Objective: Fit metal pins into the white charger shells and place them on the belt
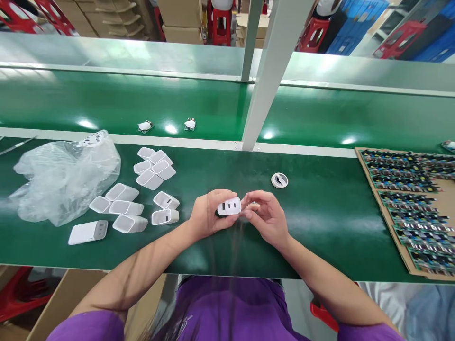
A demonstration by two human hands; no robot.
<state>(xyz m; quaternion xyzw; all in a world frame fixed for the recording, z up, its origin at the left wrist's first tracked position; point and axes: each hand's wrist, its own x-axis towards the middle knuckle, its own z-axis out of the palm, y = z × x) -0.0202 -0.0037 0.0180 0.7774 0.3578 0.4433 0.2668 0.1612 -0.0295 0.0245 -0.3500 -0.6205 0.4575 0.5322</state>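
My left hand (209,213) is closed around a white charger (229,207), whose end face with several dark port slots points toward me. Close to the charger's right edge is my right hand (266,215), its thumb and fingers bent into a pinch; what lies between the fingertips is too small to make out. Left of my hands, two white charger shells (165,216) with a dark slot inside lie on their sides. Several more open white shells (128,207) are grouped beyond them. A closed white charger (88,232) with a grey end lies near the front edge.
A crumpled clear plastic bag (67,177) is at the left. A white tape roll (279,180) lies beyond my right hand. Cardboard (387,218) with rows of circuit boards (423,222) covers the right end. A metal post (265,76) rises at the bench's back. Two small components (190,124) sit behind.
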